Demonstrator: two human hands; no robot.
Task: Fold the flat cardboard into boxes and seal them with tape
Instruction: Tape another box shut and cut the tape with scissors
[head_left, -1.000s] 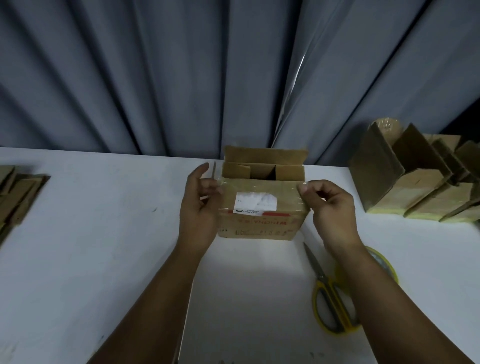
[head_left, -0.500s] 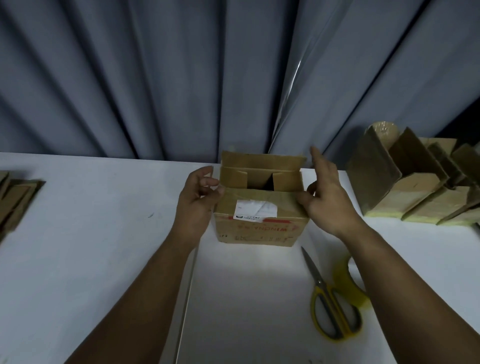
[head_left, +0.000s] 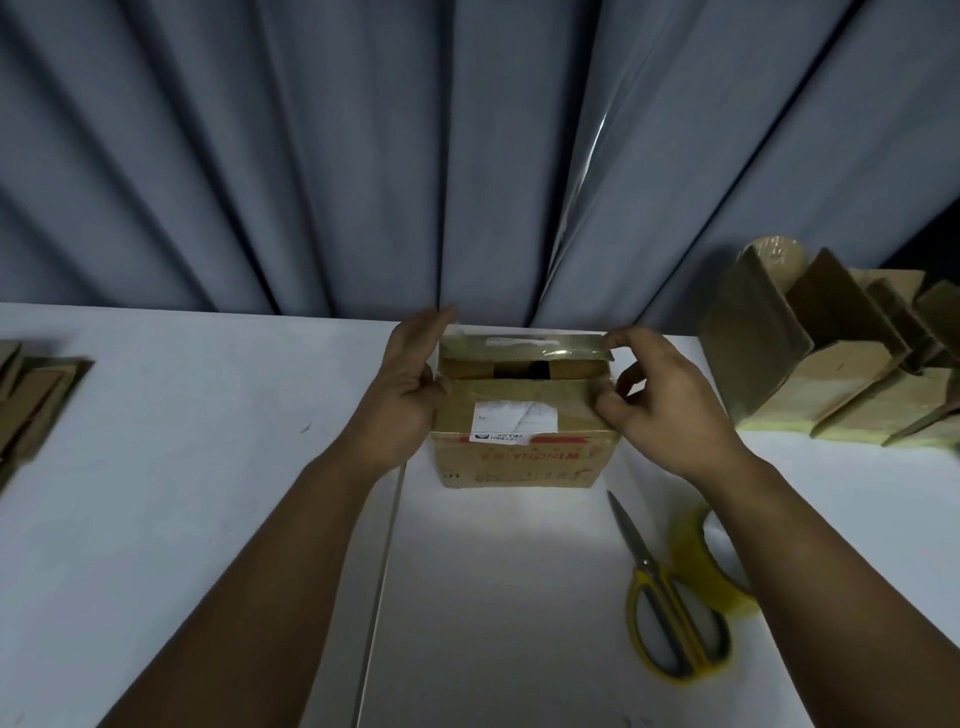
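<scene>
We cannot read the small print on the label (head_left: 514, 418) of the box (head_left: 519, 465), the right forearm (head_left: 831, 545) hides much of the tape roll (head_left: 688, 556), and the view's edges cut off the flat cardboard stack (head_left: 31, 400) at left and the folded boxes (head_left: 857, 379) at right.

A blue-grey curtain (head_left: 363, 156) hangs in deep folds behind the far edge of the white counter (head_left: 182, 467). Yellow-handled scissors (head_left: 645, 564) lie closed near the counter's right front, blades pointing toward the far edge.
</scene>
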